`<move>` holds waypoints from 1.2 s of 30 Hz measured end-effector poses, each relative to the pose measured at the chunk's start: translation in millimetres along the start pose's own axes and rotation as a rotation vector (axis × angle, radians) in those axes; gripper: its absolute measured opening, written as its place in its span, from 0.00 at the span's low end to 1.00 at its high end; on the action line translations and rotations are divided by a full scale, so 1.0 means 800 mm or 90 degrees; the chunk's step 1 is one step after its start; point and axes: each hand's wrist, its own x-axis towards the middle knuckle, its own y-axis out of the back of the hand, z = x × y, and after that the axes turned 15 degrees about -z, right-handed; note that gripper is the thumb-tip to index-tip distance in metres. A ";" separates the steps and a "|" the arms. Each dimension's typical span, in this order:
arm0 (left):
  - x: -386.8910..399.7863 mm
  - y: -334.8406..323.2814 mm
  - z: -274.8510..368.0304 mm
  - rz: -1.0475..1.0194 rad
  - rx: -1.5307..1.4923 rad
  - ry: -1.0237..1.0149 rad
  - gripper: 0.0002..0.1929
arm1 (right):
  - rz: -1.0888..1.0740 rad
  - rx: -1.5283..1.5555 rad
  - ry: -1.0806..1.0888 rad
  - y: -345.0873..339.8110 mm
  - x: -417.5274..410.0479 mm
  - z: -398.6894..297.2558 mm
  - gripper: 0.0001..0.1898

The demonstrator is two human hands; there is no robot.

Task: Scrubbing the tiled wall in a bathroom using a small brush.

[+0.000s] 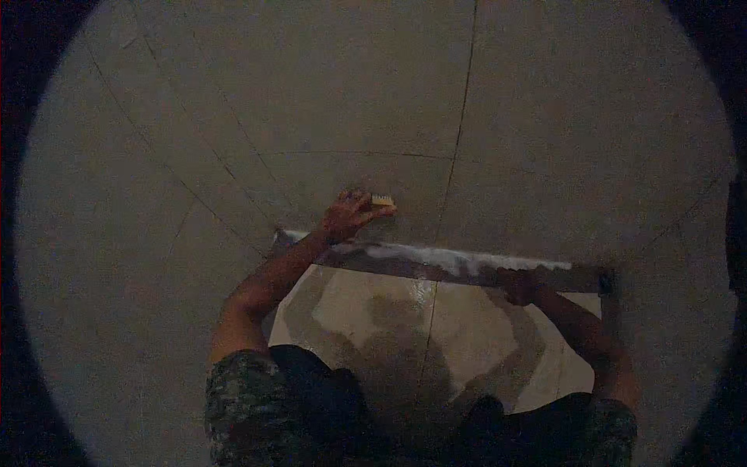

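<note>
A small yellow brush (383, 202) with pale bristles facing up is held in the fingers of my left hand (348, 215), just beyond the long bar of a dark frame (402, 269). A whitish, foamy-looking layer (437, 255) runs along much of the bar's far edge. My right hand (521, 286) grips the bar towards its right end; dim light hides the exact placing of its fingers. On the near side of the bar the tiled floor (461, 309) is brighter, with a wet-looking shiny patch (421, 292) by the bar.
The frame's right side piece (609, 321) runs back towards me from a dark corner (607, 281). Large dull tiles (362, 87) with thin joints surround the frame. My shadow (402, 344) falls across the bright floor. The whole scene is dimly lit.
</note>
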 end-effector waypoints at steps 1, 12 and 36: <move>-0.001 -0.001 0.002 -0.036 -0.019 -0.020 0.35 | -0.002 0.088 0.008 -0.001 0.000 -0.002 0.28; 0.003 -0.018 -0.006 0.031 0.011 -0.002 0.26 | 0.060 -0.061 0.052 -0.029 0.035 0.029 0.23; 0.022 -0.021 0.004 -0.036 -0.018 -0.038 0.31 | 0.092 0.096 0.092 -0.054 0.079 0.050 0.23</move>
